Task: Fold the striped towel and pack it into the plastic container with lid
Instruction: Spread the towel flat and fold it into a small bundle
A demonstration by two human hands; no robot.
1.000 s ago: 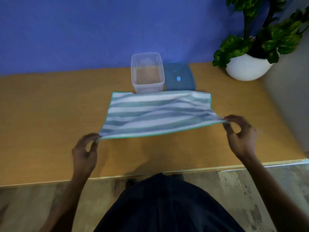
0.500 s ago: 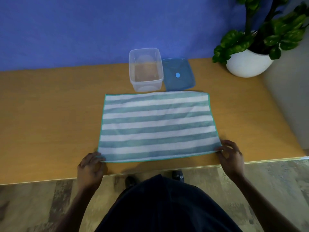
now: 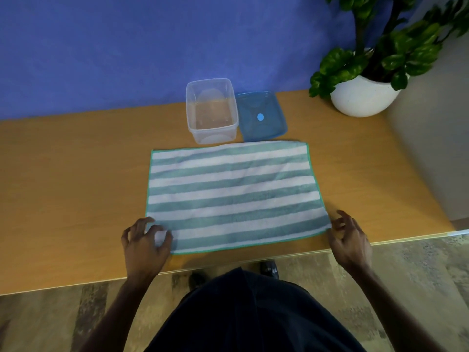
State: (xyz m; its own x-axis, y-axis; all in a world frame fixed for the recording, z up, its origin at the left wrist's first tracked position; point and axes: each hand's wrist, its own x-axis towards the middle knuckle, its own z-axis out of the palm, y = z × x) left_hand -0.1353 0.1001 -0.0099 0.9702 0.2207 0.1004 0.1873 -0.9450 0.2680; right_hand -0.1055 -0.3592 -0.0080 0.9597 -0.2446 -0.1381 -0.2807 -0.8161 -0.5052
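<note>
The striped towel (image 3: 233, 196), teal and white with a green hem, lies spread flat on the wooden table (image 3: 76, 174). My left hand (image 3: 144, 241) rests over its near-left corner with fingers apart, hiding that corner. My right hand (image 3: 349, 238) hovers just beside the near-right corner, fingers spread and holding nothing. The clear plastic container (image 3: 212, 110) stands empty just beyond the towel's far edge. Its blue lid (image 3: 261, 116) lies flat on the table to the container's right.
A white pot with a green plant (image 3: 363, 95) stands at the table's back right. A blue wall (image 3: 127, 47) runs behind the table. A grey surface (image 3: 431, 148) borders the right end. The table's front edge (image 3: 76, 284) is close to my body.
The towel was held up by its near corners, then drawn toward me and laid flat. Both hands have since loosened from pinching the corners, fingers now apart.
</note>
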